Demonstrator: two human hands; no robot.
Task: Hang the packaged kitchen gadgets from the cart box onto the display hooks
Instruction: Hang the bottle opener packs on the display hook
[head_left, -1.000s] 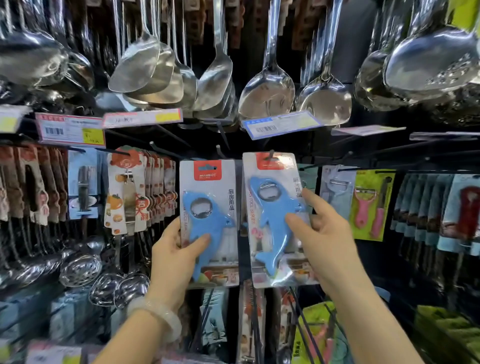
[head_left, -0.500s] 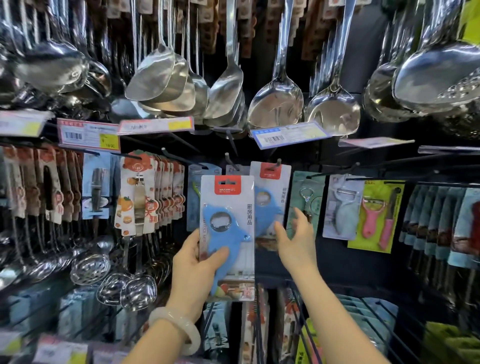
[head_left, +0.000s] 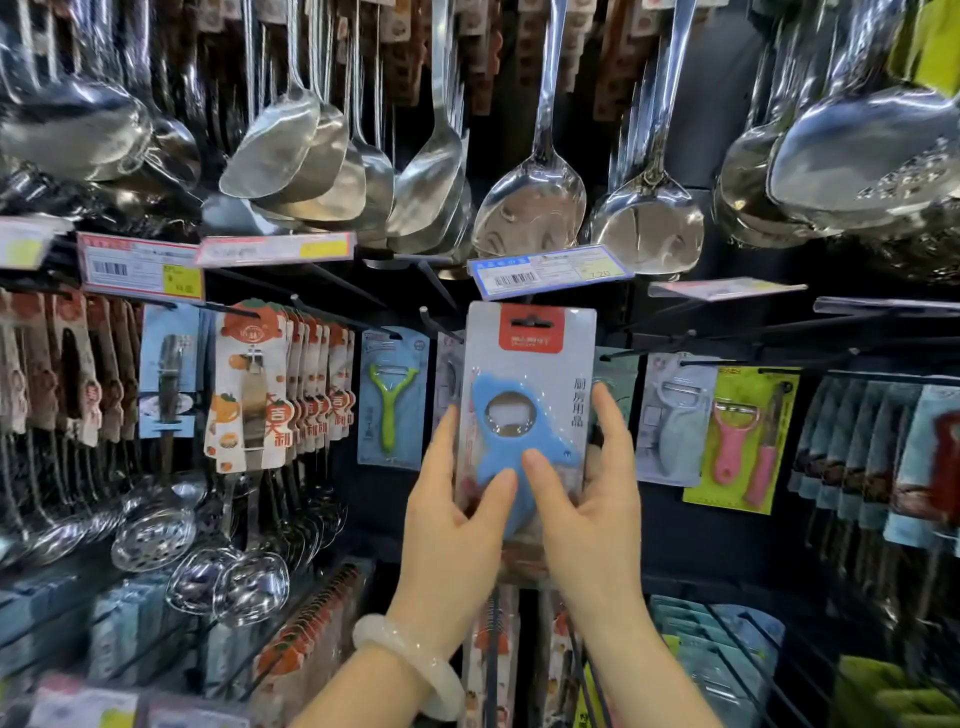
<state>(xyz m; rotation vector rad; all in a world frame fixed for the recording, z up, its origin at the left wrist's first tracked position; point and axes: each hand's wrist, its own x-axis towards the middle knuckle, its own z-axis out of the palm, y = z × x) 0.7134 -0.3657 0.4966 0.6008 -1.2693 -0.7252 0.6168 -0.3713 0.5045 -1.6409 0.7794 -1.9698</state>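
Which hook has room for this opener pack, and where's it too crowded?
Both hands hold the blue bottle opener pack. Freest: the bare hook just left of the pack's top, right of the green peeler. The orange-card row is crowded.

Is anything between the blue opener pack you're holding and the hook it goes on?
Nothing visible blocks it. Both the left hand and right hand hold the blue bottle opener pack just below the blue price tag. The hook itself is hidden behind the card, so its free length can't be judged.
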